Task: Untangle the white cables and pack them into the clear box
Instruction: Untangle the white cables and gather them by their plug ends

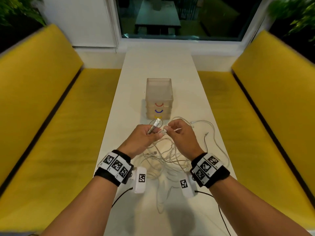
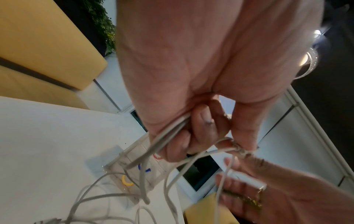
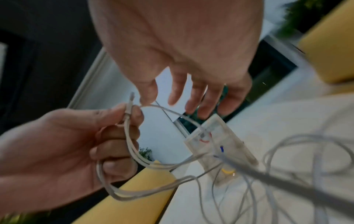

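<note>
A tangle of white cables (image 1: 163, 160) lies on the white table (image 1: 187, 92) just in front of me. My left hand (image 1: 152, 133) is raised above it and grips a cable end whose USB plug (image 1: 157, 124) points up and away; its curled fingers (image 2: 191, 136) hold doubled strands. Close beside it, my right hand (image 1: 168, 129) pinches a second USB plug (image 1: 164, 132) between thumb and forefinger, its other fingers (image 3: 203, 103) loosely spread. The clear box (image 1: 159, 97) stands beyond both hands, with red, blue and yellow curved handles on its front. It also shows as the box (image 2: 132, 168) and the box (image 3: 216, 145).
More cable loops (image 1: 209, 133) trail to the right, near the table's right edge. Yellow benches (image 1: 59, 125) run along both sides of the narrow table. A window (image 1: 179, 17) sits behind the far end. Black wires hang from my wrist cameras.
</note>
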A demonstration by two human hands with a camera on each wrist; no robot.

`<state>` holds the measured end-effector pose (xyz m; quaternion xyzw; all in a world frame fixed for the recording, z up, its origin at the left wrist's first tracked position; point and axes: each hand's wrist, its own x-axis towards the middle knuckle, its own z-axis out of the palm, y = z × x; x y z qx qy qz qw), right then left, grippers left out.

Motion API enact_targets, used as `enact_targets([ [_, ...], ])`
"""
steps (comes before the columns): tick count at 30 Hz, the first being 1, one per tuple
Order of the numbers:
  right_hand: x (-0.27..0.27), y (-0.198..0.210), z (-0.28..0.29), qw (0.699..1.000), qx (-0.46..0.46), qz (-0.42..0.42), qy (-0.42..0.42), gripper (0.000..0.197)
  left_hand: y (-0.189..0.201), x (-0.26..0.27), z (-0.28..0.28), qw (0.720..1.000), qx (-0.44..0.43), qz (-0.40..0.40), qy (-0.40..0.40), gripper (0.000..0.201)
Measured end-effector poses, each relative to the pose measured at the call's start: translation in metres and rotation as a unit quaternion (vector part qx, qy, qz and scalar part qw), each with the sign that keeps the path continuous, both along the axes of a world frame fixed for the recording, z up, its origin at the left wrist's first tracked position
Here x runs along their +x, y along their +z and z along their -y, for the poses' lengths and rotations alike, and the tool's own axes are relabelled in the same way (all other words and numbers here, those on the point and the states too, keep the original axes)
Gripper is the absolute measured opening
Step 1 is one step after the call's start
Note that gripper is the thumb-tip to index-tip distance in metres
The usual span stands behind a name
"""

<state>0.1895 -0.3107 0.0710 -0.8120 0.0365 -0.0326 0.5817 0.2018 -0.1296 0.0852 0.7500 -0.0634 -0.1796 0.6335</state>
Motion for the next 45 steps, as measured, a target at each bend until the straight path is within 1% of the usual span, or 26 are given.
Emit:
enact_targets([
  [1,-0.003,-0.001,-0.001,0.996,-0.062,0.049,-0.035,0.011,-0.002,0.0,0.001,1.0,-0.005,-0.008,0.015,0.019],
  [2,-0.007,0.002,-0.001,0.988,-0.101,0.101,-0.055,0.009,-0.002,-0.001,0.003,0.999,-0.013,-0.011,0.029,0.018],
  [3,-0.011,0.006,-0.002,0.983,-0.112,0.136,-0.053,0.006,-0.002,0.0,0.005,0.999,-0.023,-0.014,0.046,0.016],
  [4,-0.014,0.01,-0.003,0.986,-0.088,0.141,-0.033,0.006,-0.001,0.0,0.007,0.998,-0.032,-0.017,0.06,0.016],
  [7,-0.02,0.015,-0.008,0.998,0.006,0.063,0.025,0.019,0.005,0.001,0.014,0.995,-0.056,-0.025,0.078,0.017],
  [10,-0.02,0.014,-0.006,0.997,0.052,0.029,0.044,0.014,0.013,0.001,0.019,0.99,-0.099,-0.043,0.088,0.012],
  [12,-0.02,0.016,-0.006,0.995,0.083,0.013,0.051,0.01,0.017,0.001,0.021,0.988,-0.108,-0.046,0.096,0.016],
  [13,-0.021,0.018,-0.006,0.995,0.093,0.011,0.042,0.01,0.019,0.0,0.023,0.988,-0.111,-0.042,0.096,0.017],
  [17,-0.024,0.027,-0.006,0.991,0.132,0.024,-0.016,0.022,0.029,-0.003,0.031,0.991,-0.107,-0.009,0.083,0.02],
  [19,-0.025,0.036,-0.003,0.985,0.162,0.041,-0.037,0.026,0.033,-0.002,0.032,0.993,-0.082,0.017,0.086,0.021],
  [21,-0.024,0.048,0.003,0.98,0.183,0.052,-0.053,0.021,0.035,0.0,0.031,0.993,-0.044,0.036,0.104,0.021],
  [23,-0.019,0.054,0.014,0.98,0.173,0.055,-0.081,0.017,0.035,0.003,0.027,0.99,-0.039,0.035,0.132,0.024],
  [25,-0.014,0.057,0.025,0.983,0.145,0.074,-0.08,0.018,0.039,0.003,0.026,0.986,-0.071,0.024,0.152,0.02],
  [27,-0.013,0.059,0.028,0.989,0.108,0.095,-0.04,0.019,0.045,-0.001,0.028,0.984,-0.117,0.022,0.131,0.023],
  [29,-0.014,0.062,0.022,0.991,0.075,0.108,0.001,0.022,0.05,-0.005,0.034,0.985,-0.145,0.033,0.09,0.028],
  [31,-0.014,0.063,0.014,0.993,0.036,0.108,0.028,0.025,0.051,-0.008,0.042,0.986,-0.144,0.053,0.07,0.037],
  [33,-0.014,0.065,0.007,0.994,0.009,0.1,0.048,0.027,0.051,-0.009,0.049,0.986,-0.118,0.084,0.079,0.049],
  [36,-0.015,0.072,0.007,0.993,0.045,0.088,0.065,0.028,0.051,-0.013,0.052,0.981,-0.109,0.118,0.11,0.049],
  [39,-0.016,0.073,0.005,0.99,0.074,0.091,0.073,0.03,0.046,-0.014,0.053,0.975,-0.118,0.135,0.134,0.059],
  [40,-0.016,0.073,0.004,0.99,0.077,0.093,0.073,0.031,0.045,-0.016,0.055,0.973,-0.129,0.136,0.136,0.058],
  [41,-0.016,0.072,0.004,0.99,0.081,0.091,0.076,0.032,0.045,-0.018,0.057,0.972,-0.138,0.134,0.138,0.052],
  [43,-0.015,0.07,0.003,0.989,0.078,0.082,0.091,0.033,0.048,-0.02,0.061,0.968,-0.149,0.135,0.149,0.032],
  [45,-0.014,0.07,0.002,0.987,0.066,0.076,0.124,0.03,0.049,-0.016,0.062,0.962,-0.162,0.127,0.18,0.023],
])
